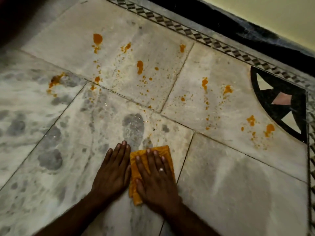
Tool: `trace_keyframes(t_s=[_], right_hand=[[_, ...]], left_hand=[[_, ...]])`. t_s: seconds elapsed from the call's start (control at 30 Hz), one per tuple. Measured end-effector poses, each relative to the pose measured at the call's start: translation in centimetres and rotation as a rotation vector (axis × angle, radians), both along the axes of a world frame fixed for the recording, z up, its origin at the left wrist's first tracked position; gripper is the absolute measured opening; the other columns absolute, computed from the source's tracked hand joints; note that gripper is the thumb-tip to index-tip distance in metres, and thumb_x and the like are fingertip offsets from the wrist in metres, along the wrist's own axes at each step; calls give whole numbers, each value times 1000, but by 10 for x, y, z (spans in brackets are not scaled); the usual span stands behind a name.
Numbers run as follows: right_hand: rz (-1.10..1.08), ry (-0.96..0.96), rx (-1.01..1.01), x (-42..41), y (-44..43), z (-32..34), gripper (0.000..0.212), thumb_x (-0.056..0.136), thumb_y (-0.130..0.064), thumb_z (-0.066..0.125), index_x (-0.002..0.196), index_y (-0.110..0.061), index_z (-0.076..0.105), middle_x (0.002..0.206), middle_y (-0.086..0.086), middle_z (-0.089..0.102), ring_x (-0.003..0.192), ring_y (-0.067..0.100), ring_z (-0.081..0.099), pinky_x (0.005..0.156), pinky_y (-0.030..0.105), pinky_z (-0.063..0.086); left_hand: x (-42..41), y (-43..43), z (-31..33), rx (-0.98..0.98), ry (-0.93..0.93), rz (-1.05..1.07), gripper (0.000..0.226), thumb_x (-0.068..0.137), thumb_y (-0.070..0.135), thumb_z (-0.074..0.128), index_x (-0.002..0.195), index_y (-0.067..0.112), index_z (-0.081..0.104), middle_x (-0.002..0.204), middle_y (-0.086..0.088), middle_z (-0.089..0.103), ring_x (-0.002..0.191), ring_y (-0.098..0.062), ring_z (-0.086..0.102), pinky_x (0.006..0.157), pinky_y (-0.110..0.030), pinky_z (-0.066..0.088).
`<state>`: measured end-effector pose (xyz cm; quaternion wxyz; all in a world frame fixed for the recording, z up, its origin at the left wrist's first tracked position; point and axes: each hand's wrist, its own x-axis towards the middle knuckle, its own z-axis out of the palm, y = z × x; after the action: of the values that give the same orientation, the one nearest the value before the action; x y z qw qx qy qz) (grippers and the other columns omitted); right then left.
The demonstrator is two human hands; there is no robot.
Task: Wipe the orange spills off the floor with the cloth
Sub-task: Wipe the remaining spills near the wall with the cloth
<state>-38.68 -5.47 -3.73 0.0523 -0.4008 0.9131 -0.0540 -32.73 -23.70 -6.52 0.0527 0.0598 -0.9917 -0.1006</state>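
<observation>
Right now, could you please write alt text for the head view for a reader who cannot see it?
The right hand presses an orange cloth flat on a pale stone floor, the left hand flat beside it. Orange spills dot the tiles beyond, unwiped.

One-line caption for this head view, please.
Right hand presses a folded orange cloth flat on the marble floor, left hand beside it, orange spills ahead unwiped.
</observation>
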Motion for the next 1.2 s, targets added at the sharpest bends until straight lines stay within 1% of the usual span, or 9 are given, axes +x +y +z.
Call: trace_keyframes(t_s=[0.13,0.27,0.4,0.53,0.6,0.7,0.93,1.07,1.2], right_hand=[[6,-17,-61,-34,-33,-2,69,97,-50,44,160,-30,26,169,11,19,157,28,15,124,51,21],[22,-27,-60,-80,-43,-4,70,96,-51,43,161,-31,25,169,10,17,157,28,14,125,51,17],[-134,-24,29,-134,-21,1,71,98,-55,35,162,-33,16,171,9,10,157,28,8,126,51,11],[-357,-27,94,-101,24,5,68,102,-53,26,163,-29,8,170,11,7,157,30,6,125,53,12],[-403,-10,104,-52,35,2,68,100,-47,32,162,-24,18,168,16,16,155,35,18,123,55,19],[-265,1,66,2,20,-1,70,93,-45,45,157,-20,35,164,18,28,149,40,32,118,56,25],[36,-1,-69,-86,-89,-4,64,99,-48,43,159,-33,29,169,8,20,157,26,15,125,49,15],[2,-18,-20,-139,-104,-4,68,97,-51,38,161,-35,23,169,8,17,157,27,13,126,48,10],[-199,-25,61,-171,-68,2,69,98,-54,29,162,-36,11,171,7,10,157,26,8,127,47,5]], left_hand=[[-5,-8,-6,-34,2,51,61,100,28,34,149,-6,36,159,-24,33,147,-37,33,119,-54,26],[-14,-12,1,-21,-33,108,60,102,33,32,151,-2,38,159,-19,34,148,-32,34,121,-50,23],[-11,-11,6,1,-69,131,63,102,36,30,153,0,34,162,-17,30,150,-30,30,124,-47,17],[-12,-10,10,5,-79,123,62,102,34,30,154,1,33,162,-17,30,151,-28,27,124,-46,17],[-13,-9,10,12,-84,121,62,102,34,29,155,1,31,163,-16,28,152,-27,25,123,-48,19],[-13,-9,10,22,-79,132,63,102,35,30,156,2,29,165,-15,25,153,-27,22,123,-49,19],[-12,-14,3,59,-41,184,60,103,30,25,154,-2,30,163,-17,27,152,-29,24,125,-46,13],[-12,-12,10,60,-56,188,61,102,32,29,154,1,31,163,-15,28,153,-27,24,125,-45,14],[-11,-14,12,42,-80,184,62,102,33,28,156,2,28,164,-14,26,153,-27,23,124,-45,13]])
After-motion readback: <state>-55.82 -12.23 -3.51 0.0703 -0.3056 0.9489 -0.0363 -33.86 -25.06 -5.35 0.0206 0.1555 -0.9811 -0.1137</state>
